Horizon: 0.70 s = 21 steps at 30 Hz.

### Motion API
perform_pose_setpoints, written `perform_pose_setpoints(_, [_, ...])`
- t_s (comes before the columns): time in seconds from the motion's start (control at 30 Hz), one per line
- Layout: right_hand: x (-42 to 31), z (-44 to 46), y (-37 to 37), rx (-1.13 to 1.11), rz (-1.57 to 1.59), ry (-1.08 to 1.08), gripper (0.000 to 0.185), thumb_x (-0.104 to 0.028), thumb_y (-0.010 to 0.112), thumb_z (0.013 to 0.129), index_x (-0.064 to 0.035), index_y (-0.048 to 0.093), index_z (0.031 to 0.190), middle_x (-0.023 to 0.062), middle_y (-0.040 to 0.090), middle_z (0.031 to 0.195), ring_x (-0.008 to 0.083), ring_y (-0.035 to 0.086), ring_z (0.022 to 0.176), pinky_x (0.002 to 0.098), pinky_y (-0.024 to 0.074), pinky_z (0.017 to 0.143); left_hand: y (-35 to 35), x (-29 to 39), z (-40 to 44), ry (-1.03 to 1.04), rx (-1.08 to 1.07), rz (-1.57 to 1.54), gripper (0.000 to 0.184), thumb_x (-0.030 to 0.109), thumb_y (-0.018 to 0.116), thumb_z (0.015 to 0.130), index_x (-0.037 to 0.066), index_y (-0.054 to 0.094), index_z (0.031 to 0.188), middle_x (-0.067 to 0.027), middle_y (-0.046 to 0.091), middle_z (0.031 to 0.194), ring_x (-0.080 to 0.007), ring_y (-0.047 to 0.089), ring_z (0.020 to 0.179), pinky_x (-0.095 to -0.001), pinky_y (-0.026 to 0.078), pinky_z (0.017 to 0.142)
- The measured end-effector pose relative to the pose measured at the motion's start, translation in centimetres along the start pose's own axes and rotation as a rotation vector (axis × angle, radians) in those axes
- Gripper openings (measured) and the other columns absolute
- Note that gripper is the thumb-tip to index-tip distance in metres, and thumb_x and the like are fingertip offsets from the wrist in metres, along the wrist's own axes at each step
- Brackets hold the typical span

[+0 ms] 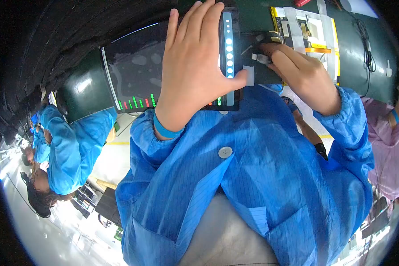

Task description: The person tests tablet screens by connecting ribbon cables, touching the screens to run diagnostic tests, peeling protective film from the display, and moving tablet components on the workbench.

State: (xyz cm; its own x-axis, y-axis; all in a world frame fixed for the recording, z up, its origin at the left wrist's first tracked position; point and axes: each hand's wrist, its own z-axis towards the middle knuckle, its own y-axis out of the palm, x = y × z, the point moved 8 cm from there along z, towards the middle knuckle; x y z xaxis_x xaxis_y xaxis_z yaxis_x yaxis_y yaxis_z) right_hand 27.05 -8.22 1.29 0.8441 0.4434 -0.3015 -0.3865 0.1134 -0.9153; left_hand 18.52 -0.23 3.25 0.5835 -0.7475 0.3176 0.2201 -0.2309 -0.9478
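Observation:
My left hand lies spread over a tablet, fingers stretched out and thumb apart. The tablet's dark screen shows green and red text along one edge and a pale strip of round icons along another. Just beyond my left thumb is a small white tab at the tablet's edge. To the right, my right hand is closed, with its fingertips around a small cable plug beside the tablet. Dark parts around the plug are partly hidden by the fingers.
An opened device with taped flat parts and yellow edges lies right of the tablet on the dark green table. A black cable runs farther right. People in blue and pink clothing are on either side.

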Motion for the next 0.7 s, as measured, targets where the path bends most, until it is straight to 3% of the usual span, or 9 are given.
perform_pose_setpoints(0.13, [-0.2, -0.4, -0.6, 0.033, 0.139, 0.014, 0.021, -0.003, 0.059, 0.072, -0.0026, 0.052, 0.092, 0.0134, 0.058, 0.105, 0.0245, 0.063, 0.083, 0.0305, 0.0533, 0.066, -0.2, -0.8, -0.1, -0.005, -0.039, -0.028, 0.087, 0.032, 0.072, 0.064, -0.003, 0.030, 0.132, -0.0227, 0.037, 0.133, -0.0354, 0.033, 0.127, -0.0481, 0.015, 0.110])
perform_pose_setpoints(0.23, [0.1, 0.0, -1.7, 0.197, 0.389, 0.101, 0.018, -0.001, 0.063, 0.073, -0.0020, 0.052, 0.087, 0.0130, 0.060, 0.101, 0.0265, 0.063, 0.078, 0.0317, 0.0515, 0.066, -2.8, -2.3, -1.9, -0.002, 0.128, -0.196, 0.075, 0.026, 0.060, 0.076, -0.006, 0.027, 0.135, -0.0239, 0.033, 0.138, -0.0350, 0.029, 0.131, -0.0470, 0.010, 0.110])
perform_pose_setpoints(0.27, [0.4, 0.1, -2.1, 0.171, 0.479, 0.143, 0.018, 0.001, 0.065, 0.074, -0.0001, 0.051, 0.086, 0.0124, 0.060, 0.091, 0.0266, 0.063, 0.074, 0.0310, 0.0496, 0.067, -3.6, -3.6, -3.1, -0.038, 0.161, -0.233, 0.074, 0.026, 0.060, 0.076, -0.007, 0.028, 0.134, -0.0241, 0.033, 0.138, -0.0348, 0.028, 0.131, -0.0463, 0.010, 0.110])
perform_pose_setpoints(0.3, [1.0, -0.5, -1.8, 0.092, 0.602, 0.288, 0.009, -0.002, 0.060, 0.081, -0.0010, 0.051, 0.085, 0.0109, 0.058, 0.080, 0.0174, 0.060, 0.067, 0.0258, 0.0458, 0.060, -4.3, -4.9, -4.4, -0.073, 0.195, -0.271, 0.073, 0.026, 0.060, 0.077, -0.008, 0.028, 0.134, -0.0243, 0.033, 0.138, -0.0345, 0.028, 0.132, -0.0456, 0.009, 0.110])
perform_pose_setpoints(0.37, [1.7, -1.9, 0.0, -0.213, 1.026, 0.728, 0.007, -0.008, 0.052, 0.089, -0.0016, 0.053, 0.085, 0.0061, 0.053, 0.068, 0.0082, 0.051, 0.060, 0.0217, 0.0390, 0.055, -5.0, -6.9, -6.7, -0.136, 0.227, -0.297, 0.073, 0.026, 0.061, 0.075, -0.006, 0.031, 0.133, -0.0226, 0.035, 0.138, -0.0337, 0.028, 0.132, -0.0452, 0.010, 0.110])
perform_pose_setpoints(0.4, [1.4, -1.7, 0.0, -0.144, 1.100, 0.583, 0.021, -0.018, 0.044, 0.093, -0.0015, 0.055, 0.086, 0.0015, 0.049, 0.063, 0.0040, 0.040, 0.055, 0.0199, 0.0296, 0.050, -5.0, -7.6, -7.8, -0.166, 0.223, -0.284, 0.073, 0.026, 0.063, 0.074, -0.004, 0.033, 0.133, -0.0206, 0.035, 0.138, -0.0332, 0.028, 0.132, -0.0456, 0.010, 0.110])
perform_pose_setpoints(0.47, [1.4, -1.9, 0.3, -0.126, 1.199, 0.626, 0.028, -0.023, 0.042, 0.094, -0.0005, 0.057, 0.086, 0.0002, 0.047, 0.062, 0.0043, 0.036, 0.054, 0.0201, 0.0269, 0.049, -4.4, -7.2, -9.3, -0.049, 0.279, -0.208, 0.068, 0.025, 0.063, 0.071, 0.004, 0.040, 0.132, -0.0124, 0.038, 0.139, -0.0308, 0.028, 0.133, -0.0481, 0.009, 0.110])
perform_pose_setpoints(0.53, [1.6, -2.6, 0.8, -0.120, 1.226, 0.668, 0.040, -0.033, 0.038, 0.094, 0.0003, 0.059, 0.087, -0.0004, 0.046, 0.062, 0.0040, 0.031, 0.053, 0.0204, 0.0224, 0.049, -3.3, -7.0, -10.2, -0.073, 0.272, -0.166, 0.071, 0.024, 0.063, 0.070, 0.004, 0.037, 0.134, -0.0127, 0.038, 0.139, -0.0307, 0.024, 0.135, -0.0473, 0.005, 0.110])
perform_pose_setpoints(0.7, [2.4, -4.4, 1.4, -0.108, 1.225, 0.776, 0.035, -0.029, 0.044, 0.093, 0.0010, 0.060, 0.085, 0.0000, 0.048, 0.062, 0.0042, 0.037, 0.053, 0.0191, 0.0266, 0.048, -3.2, -8.5, -12.2, -0.116, 0.348, -0.108, 0.068, 0.016, 0.057, 0.071, 0.005, 0.036, 0.134, -0.0123, 0.038, 0.139, -0.0308, 0.022, 0.136, -0.0467, 0.002, 0.111])
